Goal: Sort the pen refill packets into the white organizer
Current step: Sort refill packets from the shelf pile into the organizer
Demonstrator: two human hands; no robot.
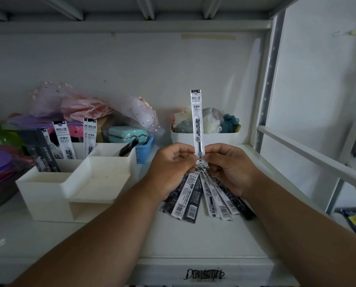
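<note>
Both hands, left (173, 164) and right (228, 166), pinch a fan of slim plastic refill packets (204, 195), singling out one upright white packet (197, 121); next it likely goes into the white plastic organizer (55, 189).

Both forearms reached in from the lower corners, the left from 7 o'clock and the right from 5 o'clock, converging near the centre. The left hand (174, 164) and right hand (227, 165) met almost knuckle to knuckle, backs toward the camera, fingers curled inward. Each pinched at the same spot between them, thumbs and fingertips nearly touching.
</note>
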